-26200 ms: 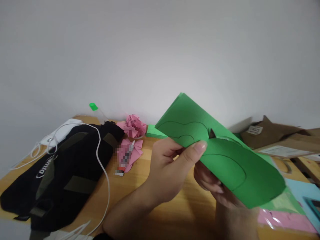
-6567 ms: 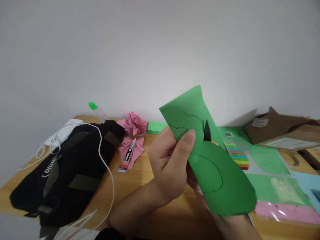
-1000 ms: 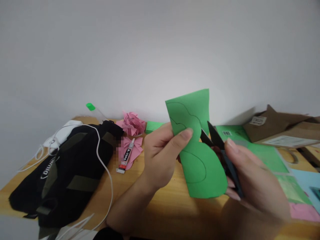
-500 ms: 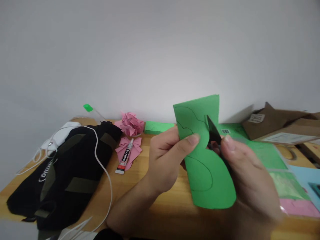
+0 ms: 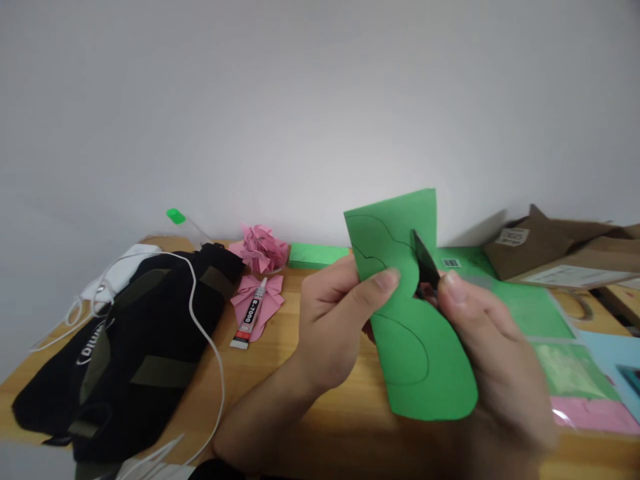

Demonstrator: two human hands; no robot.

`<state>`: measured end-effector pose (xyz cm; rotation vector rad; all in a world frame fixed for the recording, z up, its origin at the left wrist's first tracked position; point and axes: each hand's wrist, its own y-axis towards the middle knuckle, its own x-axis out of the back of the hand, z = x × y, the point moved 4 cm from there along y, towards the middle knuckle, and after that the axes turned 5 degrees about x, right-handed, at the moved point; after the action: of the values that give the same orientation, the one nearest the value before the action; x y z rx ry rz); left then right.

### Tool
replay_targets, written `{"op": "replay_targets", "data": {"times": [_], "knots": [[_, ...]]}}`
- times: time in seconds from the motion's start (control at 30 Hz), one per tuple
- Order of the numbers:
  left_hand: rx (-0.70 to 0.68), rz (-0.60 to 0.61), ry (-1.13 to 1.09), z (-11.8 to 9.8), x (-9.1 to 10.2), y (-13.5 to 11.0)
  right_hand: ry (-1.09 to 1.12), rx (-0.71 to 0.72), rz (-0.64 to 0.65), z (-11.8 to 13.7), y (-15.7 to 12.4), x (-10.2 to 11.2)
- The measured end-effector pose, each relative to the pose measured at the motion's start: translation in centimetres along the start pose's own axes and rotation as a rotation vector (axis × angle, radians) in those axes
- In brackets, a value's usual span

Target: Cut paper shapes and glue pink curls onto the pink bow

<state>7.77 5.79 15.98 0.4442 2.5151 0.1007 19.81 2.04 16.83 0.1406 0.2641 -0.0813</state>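
Note:
Between thumb and fingers, my left hand pinches the left side of a green sheet of paper marked with curved pencil or pen lines. The lower right edge of the sheet is cut into rounded lobes. My right hand is closed on a pair of scissors; one dark blade lies across the paper along a drawn curve near its upper right. Their handles are hidden behind my right hand and the paper.
A glue tube lies on a folded pink paper piece. Behind it sits a pink paper flower. A black bag with a white cable occupies the left; a brown cardboard box stands back right, near green sheets.
The green paper has tilted slightly, its lower end shifting a little right. My right hand has moved slightly left, with the blade still at the cut.

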Motion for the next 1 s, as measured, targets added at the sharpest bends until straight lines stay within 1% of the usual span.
{"op": "replay_targets", "data": {"times": [0.1, 0.27, 0.4, 0.53, 0.63, 0.83, 0.93, 1.0], "knots": [[0.011, -0.008, 0.011, 0.0, 0.1, 0.1, 0.003, 0.009, -0.042, -0.2, -0.2, 0.2], [0.009, -0.009, 0.028, -0.1, 0.2, 0.1, 0.004, 0.011, -0.046, -0.3, -0.3, 0.3], [-0.007, -0.021, 0.044, -0.4, 0.3, 0.0, -0.014, 0.022, -0.083, -0.5, -0.7, 1.0], [0.006, -0.043, 0.081, -0.4, 0.4, -0.1, -0.035, 0.046, -0.118, -1.1, -1.1, 1.7], [0.004, -0.06, 0.087, -0.4, 0.5, -0.1, -0.054, 0.048, -0.14, -1.3, -1.2, 1.9], [-0.024, -0.075, 0.086, -0.5, 0.6, -0.1, -0.06, 0.038, -0.135, -1.0, -0.9, 1.5], [-0.045, -0.052, 0.066, -0.7, 0.5, 0.0, -0.052, 0.036, -0.145, -1.2, -1.0, 1.7], [-0.049, -0.031, 0.058, -0.9, 0.5, 0.0, -0.044, 0.023, -0.126, -1.2, -0.9, 1.8]]}}
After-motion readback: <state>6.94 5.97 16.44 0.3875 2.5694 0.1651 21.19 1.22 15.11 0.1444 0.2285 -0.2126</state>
